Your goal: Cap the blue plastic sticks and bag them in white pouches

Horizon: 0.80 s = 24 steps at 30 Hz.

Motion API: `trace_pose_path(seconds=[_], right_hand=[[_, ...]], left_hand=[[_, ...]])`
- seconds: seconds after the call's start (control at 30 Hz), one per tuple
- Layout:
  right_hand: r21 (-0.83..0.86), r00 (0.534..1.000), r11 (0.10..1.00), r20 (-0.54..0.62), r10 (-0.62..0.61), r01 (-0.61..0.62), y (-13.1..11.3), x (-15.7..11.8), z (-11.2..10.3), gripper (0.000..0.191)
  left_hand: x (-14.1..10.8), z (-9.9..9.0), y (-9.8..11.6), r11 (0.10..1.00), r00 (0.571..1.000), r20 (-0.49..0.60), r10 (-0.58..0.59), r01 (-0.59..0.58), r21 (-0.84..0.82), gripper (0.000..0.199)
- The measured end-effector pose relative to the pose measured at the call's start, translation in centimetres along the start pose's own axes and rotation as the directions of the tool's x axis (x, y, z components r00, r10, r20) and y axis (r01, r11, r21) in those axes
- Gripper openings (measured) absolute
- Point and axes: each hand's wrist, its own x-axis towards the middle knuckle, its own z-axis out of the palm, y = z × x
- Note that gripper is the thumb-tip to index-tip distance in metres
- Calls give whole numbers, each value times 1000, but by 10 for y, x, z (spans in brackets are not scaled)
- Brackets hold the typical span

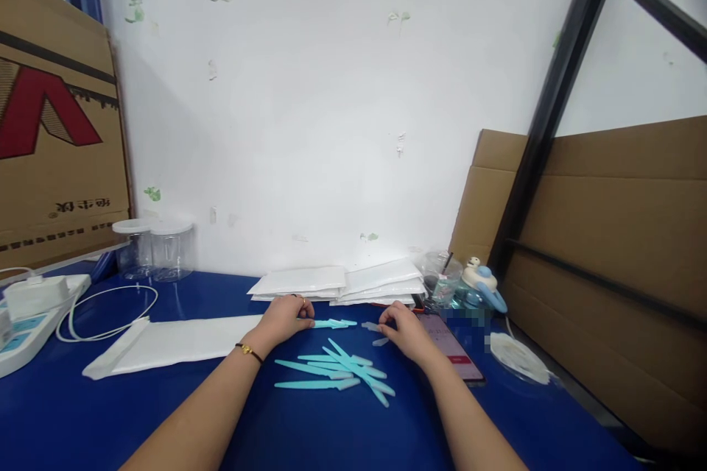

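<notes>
My left hand (287,316) is closed, with thumb and fingers pinching turquoise eyebrow razors (334,324) whose ends point right. My right hand (402,327) is curled into a pinch, and a translucent blade cap (371,326) sticks out to the left of its fingertips. Just below those fingers lies another translucent cap (380,342). Between my forearms, several turquoise eyebrow razors (317,385) lie crossed in a loose pile on the blue tabletop (331,441). Pale caps appear to cover the right ends of most of them. The exact number in my left hand is unclear.
White packets (301,281) are stacked along the wall, with another white pouch (182,342) behind my left forearm. A phone (453,349) lies right of my right hand. Clear jars (172,254), a power strip (33,331) and a blue-and-white bottle (479,283) stand around the edges.
</notes>
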Motion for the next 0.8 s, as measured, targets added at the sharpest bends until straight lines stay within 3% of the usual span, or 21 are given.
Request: trace_pose_path(seconds=[0.07, 0.13, 0.23, 0.37, 0.47, 0.57, 0.7, 0.8], right_hand=[[50, 1000, 999, 16, -21, 21, -3, -1, -1, 6], [124, 992, 991, 110, -63, 50, -11, -5, 0, 7], [202, 952, 977, 279, -123, 67, -24, -11, 3, 13], [197, 916, 979, 380, -128, 55, -33, -15, 9, 7], [171, 924, 982, 357, -137, 79, -33, -13, 12, 3], [146, 953, 982, 260, -155, 120, -28, -11, 10, 3], [122, 974, 986, 181, -136, 115, -16, -8, 6, 3], [125, 979, 989, 176, -102, 81, -11, -7, 4, 3]], left_hand=[[-1, 3, 4, 998, 1000, 2, 27, -27, -51, 20], [-4, 5, 13, 991, 996, 24, 82, -79, -103, 23], [-8, 8, 27, 976, 982, 59, 178, -168, -135, 23], [-12, 11, 40, 963, 967, 110, 231, -211, -166, 25], [-13, 15, 44, 962, 960, 136, 244, -222, -157, 24], [-11, 16, 45, 964, 958, 136, 252, -236, -121, 20], [-6, 13, 37, 974, 973, 93, 210, -199, -107, 19], [-6, 10, 29, 970, 976, 120, 181, -157, -183, 25]])
